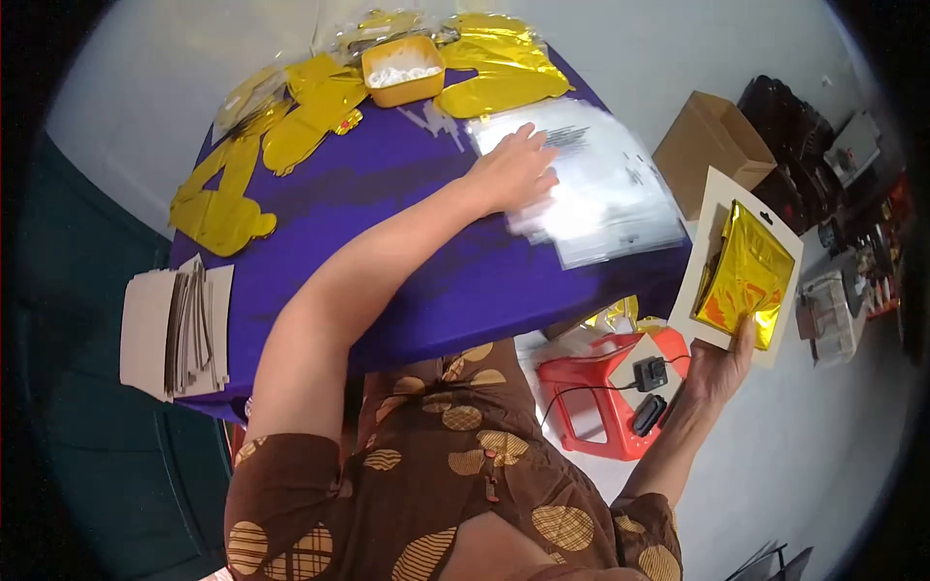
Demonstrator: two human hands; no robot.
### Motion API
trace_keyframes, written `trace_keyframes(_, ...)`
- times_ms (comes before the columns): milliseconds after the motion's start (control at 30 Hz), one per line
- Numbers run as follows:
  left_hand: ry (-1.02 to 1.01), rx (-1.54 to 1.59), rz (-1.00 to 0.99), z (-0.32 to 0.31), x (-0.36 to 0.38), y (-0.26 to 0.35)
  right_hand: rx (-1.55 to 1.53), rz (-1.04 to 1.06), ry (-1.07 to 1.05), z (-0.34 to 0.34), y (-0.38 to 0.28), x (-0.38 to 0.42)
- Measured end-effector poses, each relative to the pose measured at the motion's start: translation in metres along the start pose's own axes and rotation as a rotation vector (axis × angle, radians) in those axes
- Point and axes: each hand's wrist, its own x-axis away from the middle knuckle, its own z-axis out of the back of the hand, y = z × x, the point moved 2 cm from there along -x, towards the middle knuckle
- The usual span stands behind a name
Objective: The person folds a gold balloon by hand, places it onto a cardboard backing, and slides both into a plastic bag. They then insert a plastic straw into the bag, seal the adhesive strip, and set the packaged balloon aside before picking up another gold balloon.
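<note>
My left hand [513,174] reaches across the purple-covered table and lies on a spread stack of clear plastic bags [620,203], its fingers apart. Off the table's right side, my right hand [719,373] grips a pale card [690,281] with a folded gold foil piece [751,271] lying flat on it. The thumb presses on the foil's lower edge. The card is tilted and has a dark hanging slot near its upper right edge.
Flat gold foil pieces [504,92] lie along the table's far side, around a yellow tub [405,92] of white material. Cards [150,334] stand stacked at left. A red stool [581,373] holds a small camera [651,374]. Beyond is a cardboard box [712,145].
</note>
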Motion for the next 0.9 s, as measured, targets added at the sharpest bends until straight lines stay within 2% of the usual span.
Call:
trace_keyframes(33, -0.172, -0.009, 0.051, -0.004, -0.011, 0.000, -0.033, 0.007, 0.002, 0.000, 0.001, -0.002)
trace_keyframes(167, -0.292, 0.009, 0.118, -0.022, -0.024, -0.005, -0.082, -0.019, 0.024, 0.009, 0.008, -0.006)
trace_keyframes(467, -0.192, -0.027, 0.112, -0.030, -0.023, -0.004, -0.152, -0.081, 0.044, 0.012, 0.022, -0.016)
trace_keyframes(567, -0.313, -0.037, 0.169, -0.016, -0.032, 0.007, -0.157, -0.073, 0.028, 0.007, 0.024, -0.015)
trace_keyframes(667, -0.039, -0.185, -0.002, -0.004, -0.032, 0.019, -0.195, -0.067, -0.031, -0.002, 0.022, -0.014)
trace_keyframes(767, 0.177, -0.258, -0.139, 0.044, -0.028, 0.048, -0.270, -0.061, -0.119, -0.001, 0.020, -0.013)
trace_keyframes(867, 0.264, -0.337, -0.188, 0.100, 0.010, 0.073, -0.296, -0.054, -0.163, 0.000, 0.017, -0.011)
trace_keyframes(900, 0.235, -0.376, -0.149, 0.117, 0.029, 0.076, -0.295, -0.062, -0.181, -0.002, 0.017, -0.008)
